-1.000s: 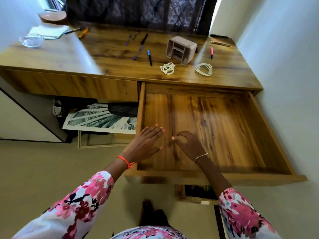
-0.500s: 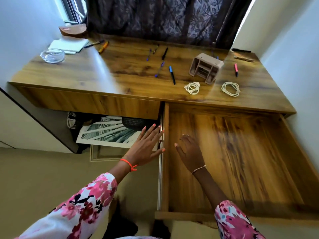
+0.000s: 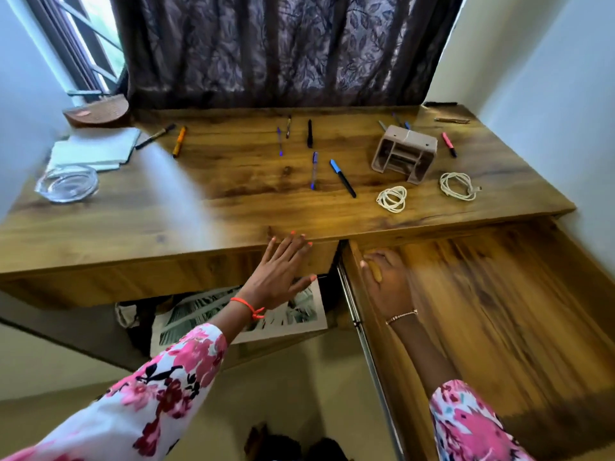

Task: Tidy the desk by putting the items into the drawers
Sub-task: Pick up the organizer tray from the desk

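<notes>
Seen from the head camera, the left hand (image 3: 278,277) has its fingers spread flat on the closed drawer front (image 3: 133,277), with the fingertips at the desk's (image 3: 166,221) front edge. The right hand (image 3: 387,287) holds nothing, its fingers together and relaxed inside the open drawer (image 3: 499,311) by the left wall. The blue-capped pen (image 3: 342,173), white cable coil (image 3: 392,198) and organizer (image 3: 404,154) lie on the desk's right half, well apart from both hands.

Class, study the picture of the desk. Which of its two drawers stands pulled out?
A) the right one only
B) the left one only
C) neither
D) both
A: the right drawer is pulled far out with its bare wooden floor showing, while the left drawer has its front shut under the desktop.
</notes>
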The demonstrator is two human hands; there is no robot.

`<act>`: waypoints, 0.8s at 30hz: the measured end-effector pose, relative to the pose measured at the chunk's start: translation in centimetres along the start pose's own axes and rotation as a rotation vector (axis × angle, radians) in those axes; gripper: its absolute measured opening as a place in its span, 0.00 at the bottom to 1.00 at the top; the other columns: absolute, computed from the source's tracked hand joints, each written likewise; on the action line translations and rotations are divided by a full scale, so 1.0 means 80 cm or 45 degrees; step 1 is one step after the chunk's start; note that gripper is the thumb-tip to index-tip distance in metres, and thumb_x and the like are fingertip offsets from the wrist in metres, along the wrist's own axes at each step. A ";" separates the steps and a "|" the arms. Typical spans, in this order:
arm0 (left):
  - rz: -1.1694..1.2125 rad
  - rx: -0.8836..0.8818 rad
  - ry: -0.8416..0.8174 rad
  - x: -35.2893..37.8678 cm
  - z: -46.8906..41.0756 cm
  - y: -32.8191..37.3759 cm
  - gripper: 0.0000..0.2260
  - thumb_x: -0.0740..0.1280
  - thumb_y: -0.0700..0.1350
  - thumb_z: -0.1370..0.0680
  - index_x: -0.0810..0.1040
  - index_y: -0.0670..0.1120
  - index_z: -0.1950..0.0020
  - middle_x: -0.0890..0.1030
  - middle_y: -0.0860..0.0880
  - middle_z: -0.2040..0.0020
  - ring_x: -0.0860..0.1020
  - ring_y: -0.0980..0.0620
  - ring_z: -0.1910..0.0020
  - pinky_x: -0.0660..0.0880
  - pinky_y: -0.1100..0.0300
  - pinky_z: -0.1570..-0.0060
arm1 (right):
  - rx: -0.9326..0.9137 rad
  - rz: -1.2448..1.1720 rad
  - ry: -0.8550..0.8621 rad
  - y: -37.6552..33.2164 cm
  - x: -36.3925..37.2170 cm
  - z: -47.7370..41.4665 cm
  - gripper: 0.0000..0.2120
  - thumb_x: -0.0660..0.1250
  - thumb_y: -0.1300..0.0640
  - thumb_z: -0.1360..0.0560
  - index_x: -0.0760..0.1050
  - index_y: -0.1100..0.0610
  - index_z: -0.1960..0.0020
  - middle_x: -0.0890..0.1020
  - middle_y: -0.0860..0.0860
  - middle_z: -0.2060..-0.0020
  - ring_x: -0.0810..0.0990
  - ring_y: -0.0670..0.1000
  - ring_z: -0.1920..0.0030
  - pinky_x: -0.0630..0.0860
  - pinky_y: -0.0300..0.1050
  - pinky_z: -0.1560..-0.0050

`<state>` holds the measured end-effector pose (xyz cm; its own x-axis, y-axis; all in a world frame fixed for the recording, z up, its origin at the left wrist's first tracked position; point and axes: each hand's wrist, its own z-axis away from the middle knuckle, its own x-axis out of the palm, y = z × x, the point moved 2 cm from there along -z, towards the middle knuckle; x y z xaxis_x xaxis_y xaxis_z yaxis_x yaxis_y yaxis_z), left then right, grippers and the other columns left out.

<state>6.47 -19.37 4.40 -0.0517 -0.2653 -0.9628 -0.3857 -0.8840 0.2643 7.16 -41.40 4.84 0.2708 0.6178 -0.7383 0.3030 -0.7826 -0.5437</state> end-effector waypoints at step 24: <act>0.074 0.286 -0.176 0.012 -0.175 -0.097 0.34 0.46 0.63 0.27 0.53 0.48 0.24 0.53 0.50 0.23 0.48 0.53 0.24 0.45 0.52 0.27 | 0.246 0.046 0.101 0.078 -0.028 -0.264 0.31 0.72 0.63 0.35 0.67 0.67 0.34 0.65 0.67 0.33 0.64 0.65 0.31 0.64 0.54 0.32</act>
<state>22.28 -18.18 2.21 -0.1987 -0.2443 -0.9491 -0.5723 -0.7572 0.3148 27.72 -46.04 11.52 0.3514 0.5872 -0.7292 0.1127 -0.7997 -0.5897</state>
